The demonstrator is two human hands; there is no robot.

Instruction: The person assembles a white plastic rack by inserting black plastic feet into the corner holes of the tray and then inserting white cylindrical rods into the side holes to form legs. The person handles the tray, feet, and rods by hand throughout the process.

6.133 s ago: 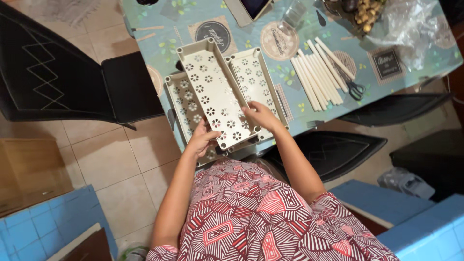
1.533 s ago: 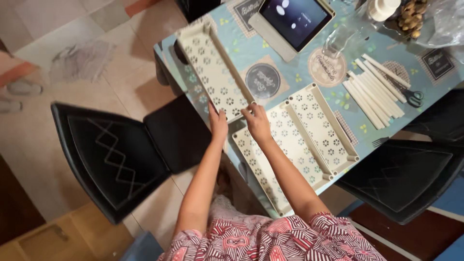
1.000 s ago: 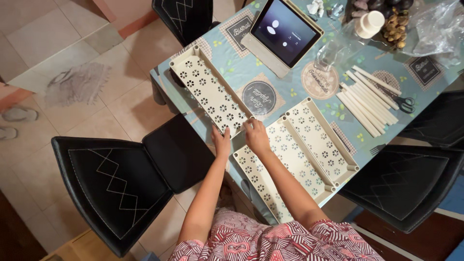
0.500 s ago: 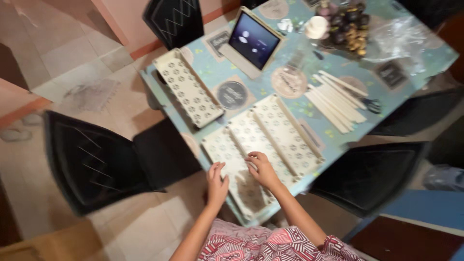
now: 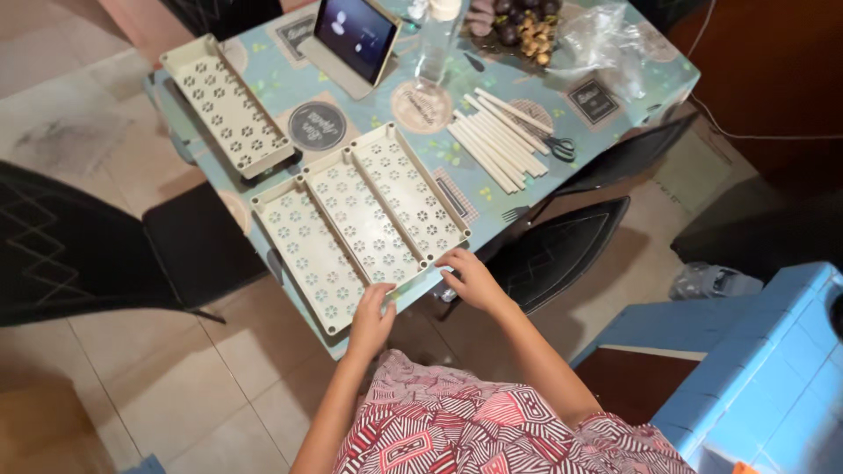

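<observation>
A home dining room: patterned tablecloth table (image 5: 369, 96), black chairs (image 5: 562, 254), fruit plate (image 5: 514, 22), tiled floor (image 5: 176, 377).

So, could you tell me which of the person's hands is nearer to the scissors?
Right. The right hand rests at the near end of the trays, on the scissors' side; the left hand lies further off, at the middle tray's end.

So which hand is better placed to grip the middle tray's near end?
Probably the left hand: it rests on the near end of the middle tray. The right hand sits by the right tray's corner.
</observation>
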